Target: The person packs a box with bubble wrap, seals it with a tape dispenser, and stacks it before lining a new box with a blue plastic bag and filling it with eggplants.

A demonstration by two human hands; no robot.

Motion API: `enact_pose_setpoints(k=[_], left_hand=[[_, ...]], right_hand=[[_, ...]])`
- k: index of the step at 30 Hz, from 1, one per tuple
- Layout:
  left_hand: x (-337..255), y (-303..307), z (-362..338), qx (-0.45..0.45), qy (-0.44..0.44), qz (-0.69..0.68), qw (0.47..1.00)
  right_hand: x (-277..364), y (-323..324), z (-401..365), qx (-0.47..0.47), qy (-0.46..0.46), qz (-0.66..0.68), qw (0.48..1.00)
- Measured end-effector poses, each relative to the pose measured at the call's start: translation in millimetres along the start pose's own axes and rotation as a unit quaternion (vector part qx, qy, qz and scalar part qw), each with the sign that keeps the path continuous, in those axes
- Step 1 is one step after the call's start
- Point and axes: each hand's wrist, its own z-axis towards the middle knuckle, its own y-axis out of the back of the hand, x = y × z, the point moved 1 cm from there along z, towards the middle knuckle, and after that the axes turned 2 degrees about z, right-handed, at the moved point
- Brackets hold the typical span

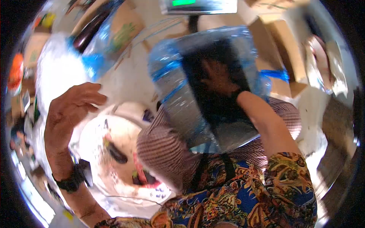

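My left hand (74, 110) is raised at the left, fingers loosely bent and apart from the thumb, with nothing in it. A wrapped package or box covered in clear blue plastic film (173, 93) is in front of my lap. My right hand (218, 78) reaches over its black middle part (213, 102), fingers spread. Blur and shadow hide whether that part is a surface or a dark opening, and whether the fingers touch it. An eggplant (116, 152) lies on a round white tub or lid (93, 133) below my left hand.
A scale with a green display (184, 2) stands at the top. A cardboard box (125, 26) at upper left has a dark glossy eggplant (89, 32) beside blue plastic. Open cardboard boxes (281, 45) stand at right. Bright clear plastic (61, 66) lies at left.
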Motion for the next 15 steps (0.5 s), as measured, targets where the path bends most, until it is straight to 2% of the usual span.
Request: enact_pose_setpoints(k=[1,2,3,4,5,7,8,9,10,11,12,14,15], left_hand=[[19.4,12.0,-28.0,-0.076,0.039,0.036,0.996],[43.1,16.0,-53.6,-0.153,0.083,0.076,0.982],[73.2,12.1,-77.5,-0.213,0.119,0.052,0.968],[111.3,4.2,-102.3,-0.271,0.152,0.029,0.95],[154.5,-6.3,-130.8,-0.278,0.198,-0.037,0.939],[244.7,-44.1,-193.3,-0.318,0.293,-0.126,0.893],[285.8,-68.3,-222.4,-0.344,0.345,-0.151,0.86],[306.6,-92.3,-246.6,-0.388,0.374,-0.209,0.816],[330.5,-123.5,-268.8,-0.428,0.398,-0.264,0.767],[418.2,-161.6,-323.3,-0.412,0.323,-0.378,0.763],[499.0,-197.1,-373.8,-0.383,0.257,-0.491,0.739],[478.7,-248.5,-376.7,-0.349,0.464,-0.357,0.732],[472.8,-270.0,-376.9,-0.354,0.466,-0.362,0.725]], right_hand=[[7.1,-4.0,1.1,0.023,-0.019,0.009,1.0],[30.7,23.8,15.3,0.11,-0.056,-0.053,0.991],[15.7,4.2,8.8,0.068,-0.041,-0.013,0.997],[-9.9,-28.7,11.6,0.079,-0.054,-0.122,0.988],[9.8,-19.0,18.6,0.11,-0.133,-0.165,0.971],[7.5,-14.8,28.8,0.179,-0.133,-0.189,0.956],[-118.0,-69.6,54.4,0.276,-0.226,0.002,0.934],[-228.2,-117.0,78.8,0.341,-0.347,0.162,0.859],[-151.6,-91.0,55.3,0.235,-0.203,0.014,0.951],[-90.0,-75.2,41.0,0.195,-0.15,-0.027,0.969],[-70.5,-70.2,37.9,0.185,-0.127,-0.032,0.974],[-54.8,-63.9,34.7,0.179,-0.096,-0.014,0.979],[-50.9,-59.8,31.9,0.181,-0.083,-0.004,0.98]])
